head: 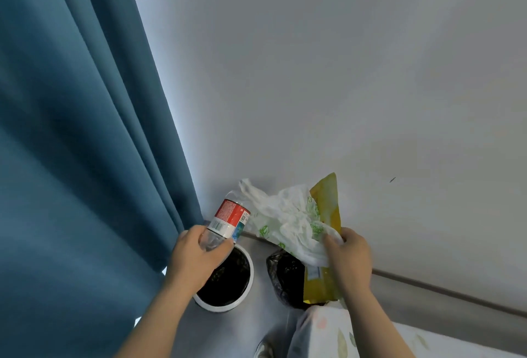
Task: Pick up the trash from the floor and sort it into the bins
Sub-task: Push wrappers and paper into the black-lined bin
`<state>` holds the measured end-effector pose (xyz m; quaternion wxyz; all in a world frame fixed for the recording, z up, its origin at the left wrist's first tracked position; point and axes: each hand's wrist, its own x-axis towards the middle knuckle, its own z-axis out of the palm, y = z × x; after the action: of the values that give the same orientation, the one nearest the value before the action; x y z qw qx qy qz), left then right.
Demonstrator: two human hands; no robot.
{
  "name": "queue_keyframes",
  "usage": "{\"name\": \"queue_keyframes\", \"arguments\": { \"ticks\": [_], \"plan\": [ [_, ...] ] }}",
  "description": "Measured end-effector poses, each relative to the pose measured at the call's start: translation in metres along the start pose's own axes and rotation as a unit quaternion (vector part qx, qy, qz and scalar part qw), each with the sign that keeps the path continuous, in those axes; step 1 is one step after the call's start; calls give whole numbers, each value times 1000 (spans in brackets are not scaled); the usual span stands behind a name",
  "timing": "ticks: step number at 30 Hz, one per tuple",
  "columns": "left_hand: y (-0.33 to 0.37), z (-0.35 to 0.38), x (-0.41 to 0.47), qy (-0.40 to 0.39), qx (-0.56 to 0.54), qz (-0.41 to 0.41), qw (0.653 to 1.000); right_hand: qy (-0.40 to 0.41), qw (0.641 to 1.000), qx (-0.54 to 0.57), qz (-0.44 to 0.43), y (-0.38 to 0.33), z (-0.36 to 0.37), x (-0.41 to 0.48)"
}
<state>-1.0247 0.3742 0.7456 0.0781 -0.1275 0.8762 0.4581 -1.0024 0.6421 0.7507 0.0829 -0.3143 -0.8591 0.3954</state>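
Note:
My left hand [196, 255] grips a clear plastic bottle [228, 219] with a red and white label, tilted up and away, just above a white round bin [247, 283] lined in black. My right hand [349, 257] holds a crumpled white plastic bag with green print [288, 220] together with a yellow wrapper [328, 203]. Both hang over a second bin lined with a black bag [281, 272], whose right side the wrapper hides.
A blue curtain [79, 129] fills the left side, down to the floor beside the white bin. A pale wall [342, 72] with a grey skirting board [445, 292] runs behind the bins. Floral-print fabric [322, 329] shows at the bottom.

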Motion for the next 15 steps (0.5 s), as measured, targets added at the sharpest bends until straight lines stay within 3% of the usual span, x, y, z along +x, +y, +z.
{"name": "queue_keyframes", "arguments": {
  "ticks": [15],
  "plan": [
    [-56,65,65,-50,107,-173,978,-111,988,-91,62,59,75,80]
  ]
}}
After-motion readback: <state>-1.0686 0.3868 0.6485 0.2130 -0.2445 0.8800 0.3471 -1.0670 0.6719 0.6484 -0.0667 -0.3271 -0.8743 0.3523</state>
